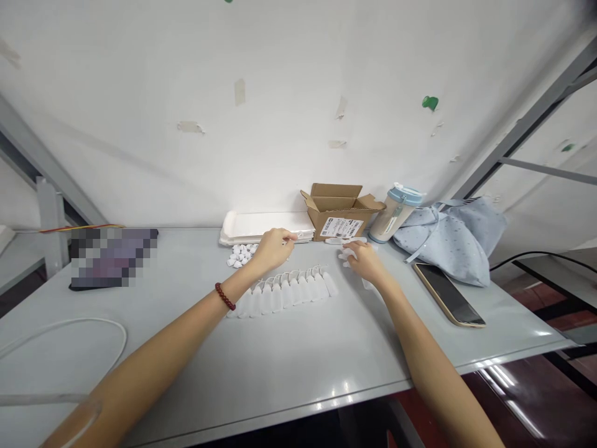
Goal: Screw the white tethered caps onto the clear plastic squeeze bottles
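Observation:
My left hand [274, 249], with a dark red bead bracelet at the wrist, is above the table behind a row of slim translucent white plastic pieces [291, 291]. Its fingers are curled together; whatever they hold is too small to make out. Thin white loops rise from the far ends of the row. Beside that hand lies a small heap of white pieces [240, 256]. My right hand [366, 261] reaches over a loose pile of similar translucent pieces [346, 255], fingertips apart and touching the pile. Part of the pile is hidden under the hand.
Behind the hands are a stack of white trays [270, 223] and an opened cardboard box [338, 214]. To the right stand a blue-lidded bottle [396, 211], a light blue cloth bag [448, 239] and a phone [450, 295]. A white cable [119, 323] curves at left.

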Action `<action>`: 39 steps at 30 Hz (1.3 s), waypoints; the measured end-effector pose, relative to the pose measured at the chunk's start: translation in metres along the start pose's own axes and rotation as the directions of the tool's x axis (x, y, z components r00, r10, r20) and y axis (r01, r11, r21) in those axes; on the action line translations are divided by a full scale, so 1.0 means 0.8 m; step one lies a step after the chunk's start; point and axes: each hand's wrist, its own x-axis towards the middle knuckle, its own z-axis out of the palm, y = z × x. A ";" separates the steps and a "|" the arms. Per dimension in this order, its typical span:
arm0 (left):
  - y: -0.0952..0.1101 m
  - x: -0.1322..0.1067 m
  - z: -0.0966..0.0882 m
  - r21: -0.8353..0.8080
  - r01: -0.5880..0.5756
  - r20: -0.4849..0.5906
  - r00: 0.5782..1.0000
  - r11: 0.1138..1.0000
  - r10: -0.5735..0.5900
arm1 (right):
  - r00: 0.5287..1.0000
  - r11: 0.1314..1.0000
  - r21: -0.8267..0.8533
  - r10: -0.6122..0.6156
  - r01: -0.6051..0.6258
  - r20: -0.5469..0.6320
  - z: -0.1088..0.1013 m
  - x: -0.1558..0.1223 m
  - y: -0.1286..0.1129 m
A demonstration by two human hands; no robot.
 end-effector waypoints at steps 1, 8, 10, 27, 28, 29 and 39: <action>0.001 0.000 -0.002 -0.045 0.022 -0.006 1.000 0.999 -0.022 | 1.000 1.000 0.003 0.005 -0.005 -0.008 0.000 0.000 0.000; 0.008 -0.002 -0.010 -0.267 0.084 -0.024 0.995 0.960 -0.094 | 0.997 0.999 0.036 0.025 -0.023 -0.071 -0.004 0.000 0.001; 0.011 -0.002 -0.010 -0.295 0.093 -0.023 0.994 0.951 -0.105 | 0.997 0.999 0.037 0.039 -0.036 -0.073 -0.005 0.000 0.002; 0.023 -0.016 -0.004 -0.390 0.126 0.089 0.991 0.912 -0.099 | 0.999 0.979 0.201 -0.017 0.025 -0.040 -0.013 -0.007 -0.026; 0.025 -0.018 -0.003 -0.398 0.131 0.103 0.990 0.908 -0.098 | 0.998 0.965 0.256 -0.039 0.050 -0.049 -0.016 -0.008 -0.031; 0.027 -0.019 -0.003 -0.406 0.135 0.115 0.989 0.904 -0.096 | 0.996 0.942 0.325 -0.063 0.080 -0.064 -0.018 -0.010 -0.037; 0.029 -0.021 0.001 -0.424 0.199 0.205 0.971 0.883 -0.121 | 0.975 0.812 0.539 -0.177 0.223 -0.136 -0.026 -0.022 -0.069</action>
